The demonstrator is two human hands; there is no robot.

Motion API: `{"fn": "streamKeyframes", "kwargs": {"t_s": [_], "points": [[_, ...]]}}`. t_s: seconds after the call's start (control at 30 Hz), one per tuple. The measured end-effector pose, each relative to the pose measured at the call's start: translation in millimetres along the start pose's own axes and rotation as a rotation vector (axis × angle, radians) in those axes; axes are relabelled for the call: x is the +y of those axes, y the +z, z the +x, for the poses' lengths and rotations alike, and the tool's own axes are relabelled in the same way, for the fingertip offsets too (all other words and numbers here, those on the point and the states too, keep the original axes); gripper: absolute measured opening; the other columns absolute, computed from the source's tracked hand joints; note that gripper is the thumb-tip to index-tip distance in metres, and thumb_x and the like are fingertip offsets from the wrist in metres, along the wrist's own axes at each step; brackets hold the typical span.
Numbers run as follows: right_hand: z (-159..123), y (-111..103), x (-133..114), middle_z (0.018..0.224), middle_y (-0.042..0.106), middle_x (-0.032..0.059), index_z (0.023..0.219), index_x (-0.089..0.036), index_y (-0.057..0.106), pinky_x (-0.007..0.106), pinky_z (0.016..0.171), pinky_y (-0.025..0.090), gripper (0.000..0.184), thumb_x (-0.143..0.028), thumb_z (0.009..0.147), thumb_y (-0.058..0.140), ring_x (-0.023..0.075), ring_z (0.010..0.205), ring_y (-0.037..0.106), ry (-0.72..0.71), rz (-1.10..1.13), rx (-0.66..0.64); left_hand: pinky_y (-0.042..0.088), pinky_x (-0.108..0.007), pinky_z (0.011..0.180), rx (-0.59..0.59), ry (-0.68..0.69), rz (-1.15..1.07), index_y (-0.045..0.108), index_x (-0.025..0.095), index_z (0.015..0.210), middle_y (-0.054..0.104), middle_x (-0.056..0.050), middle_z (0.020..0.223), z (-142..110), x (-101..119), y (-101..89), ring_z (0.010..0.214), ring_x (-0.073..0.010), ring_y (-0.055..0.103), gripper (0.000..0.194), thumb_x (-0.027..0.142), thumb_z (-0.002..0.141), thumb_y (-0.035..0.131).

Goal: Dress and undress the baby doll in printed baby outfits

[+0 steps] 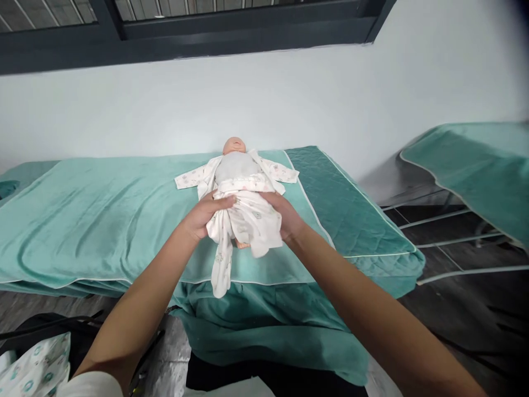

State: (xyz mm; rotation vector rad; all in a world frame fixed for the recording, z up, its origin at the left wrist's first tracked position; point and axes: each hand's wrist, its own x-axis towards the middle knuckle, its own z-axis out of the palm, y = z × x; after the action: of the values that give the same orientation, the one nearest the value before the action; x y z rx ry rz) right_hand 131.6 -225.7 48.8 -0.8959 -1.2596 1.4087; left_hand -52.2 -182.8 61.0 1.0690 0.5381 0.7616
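A baby doll (pixel 235 145) lies on its back on the green-covered bed, head toward the wall. An open patterned baby jacket (pixel 278 170) is spread under it with both sleeves out, and its grey torso (pixel 237 166) shows. White patterned baby pants (pixel 252 212) lie over its lower body, one leg of the cloth hanging toward the bed's front edge. My left hand (pixel 206 214) grips the pants at their left side, thumb on top. On the other side my right hand (pixel 285 216) holds them, fingers partly hidden by cloth. A bit of the doll's skin (pixel 242 243) shows below.
The green bedspread (pixel 91 215) drapes over the bed's front edge. A quilted mattress (pixel 351 204) shows at right. Another green-covered bed (pixel 487 165) with metal rails stands further right. Patterned cloth (pixel 41 366) lies at lower left. A white wall (pixel 185 110) rises behind.
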Motion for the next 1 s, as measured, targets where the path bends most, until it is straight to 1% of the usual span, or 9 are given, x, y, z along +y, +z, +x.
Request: {"fn": "streamKeyframes", "kwargs": {"t_s": [0.07, 0.2, 0.37, 0.43, 0.53, 0.63, 0.7, 0.83, 1.0], "points": [[-6, -2, 9, 0.086, 0.073, 0.0056, 0.104, -0.020, 0.069, 0.034, 0.069, 0.054, 0.055, -0.060, 0.068, 0.080, 0.0222, 0.077, 0.067, 0.081, 0.107, -0.039, 0.058, -0.037, 0.085, 0.021, 0.050, -0.044, 0.072, 0.014, 0.111, 0.077, -0.012, 0.102, 2, -5, 3.2, 0.093, -0.0283, 0.074, 0.055, 0.039, 0.065, 0.089], [-14, -8, 24, 0.089, 0.073, 0.0067, 0.103, -0.014, 0.070, 0.029, 0.069, 0.054, 0.061, -0.043, 0.055, 0.094, 0.0187, 0.075, 0.067, 0.222, 0.155, -0.203, 0.057, -0.035, 0.083, -0.038, -0.024, -0.029, 0.070, 0.013, 0.114, 0.076, -0.014, 0.103, -1, -17, 7.6, 0.094, -0.0280, 0.074, 0.053, 0.039, 0.070, 0.086], [-5, -9, 18, 0.100, 0.074, 0.0073, 0.104, -0.017, 0.071, 0.031, 0.078, 0.056, 0.045, -0.044, 0.070, 0.086, 0.0213, 0.086, 0.070, -0.017, 0.296, 0.059, 0.056, -0.031, 0.082, 0.088, -0.077, 0.035, 0.070, 0.013, 0.114, 0.076, -0.012, 0.101, 0, -20, 15.5, 0.090, -0.0225, 0.072, 0.051, 0.044, 0.075, 0.083], [-3, -10, 12, 0.104, 0.074, 0.0075, 0.106, -0.019, 0.071, 0.033, 0.080, 0.057, 0.041, -0.045, 0.075, 0.081, 0.0233, 0.091, 0.070, -0.091, 0.338, 0.125, 0.055, -0.030, 0.079, 0.064, -0.154, 0.101, 0.071, 0.013, 0.112, 0.076, -0.011, 0.101, 1, -19, 19.0, 0.087, -0.0204, 0.071, 0.051, 0.046, 0.074, 0.083], [-10, -14, 16, 0.105, 0.074, 0.0077, 0.108, -0.020, 0.071, 0.034, 0.079, 0.057, 0.042, -0.047, 0.076, 0.080, 0.0257, 0.094, 0.070, -0.040, 0.310, 0.164, 0.054, -0.031, 0.082, -0.039, -0.247, 0.168, 0.070, 0.016, 0.114, 0.075, -0.010, 0.108, 1, -25, 20.3, 0.091, -0.0209, 0.071, 0.054, 0.041, 0.069, 0.087], [-29, -20, 41, 0.100, 0.075, 0.0082, 0.108, -0.018, 0.070, 0.035, 0.076, 0.056, 0.049, -0.049, 0.072, 0.082, 0.0261, 0.088, 0.070, 0.106, 0.239, 0.270, 0.053, -0.033, 0.086, 0.003, -0.257, 0.269, 0.069, 0.016, 0.115, 0.075, -0.010, 0.112, 3, -42, 15.6, 0.096, -0.0234, 0.071, 0.053, 0.037, 0.070, 0.086], [-44, -25, 65, 0.098, 0.075, 0.0076, 0.109, -0.017, 0.068, 0.036, 0.076, 0.054, 0.054, -0.049, 0.068, 0.083, 0.0256, 0.085, 0.070, 0.186, 0.153, 0.337, 0.053, -0.035, 0.089, 0.021, -0.224, 0.449, 0.069, 0.015, 0.114, 0.074, -0.010, 0.114, 5, -54, 12.2, 0.101, -0.0250, 0.070, 0.044, 0.036, 0.075, 0.078], [-65, -32, 103, 0.103, 0.073, 0.0091, 0.105, -0.015, 0.066, 0.038, 0.080, 0.051, 0.053, -0.056, 0.073, 0.074, 0.0284, 0.095, 0.067, 0.224, -0.199, 0.403, 0.050, -0.035, 0.090, -0.076, -0.105, 1.049, 0.071, 0.017, 0.104, 0.074, -0.009, 0.113, 9, -63, 14.9, 0.106, -0.0267, 0.068, 0.027, 0.033, 0.085, 0.062], [-71, -26, 118, 0.104, 0.071, 0.0106, 0.104, -0.017, 0.060, 0.043, 0.087, 0.048, 0.049, -0.062, 0.085, 0.055, 0.0292, 0.099, 0.064, 0.132, -0.477, 0.467, 0.049, -0.034, 0.083, -0.088, -0.115, 1.417, 0.067, 0.016, 0.102, 0.073, -0.013, 0.109, 11, -62, 27.4, 0.100, -0.0274, 0.068, 0.025, 0.033, 0.090, 0.051]]}}
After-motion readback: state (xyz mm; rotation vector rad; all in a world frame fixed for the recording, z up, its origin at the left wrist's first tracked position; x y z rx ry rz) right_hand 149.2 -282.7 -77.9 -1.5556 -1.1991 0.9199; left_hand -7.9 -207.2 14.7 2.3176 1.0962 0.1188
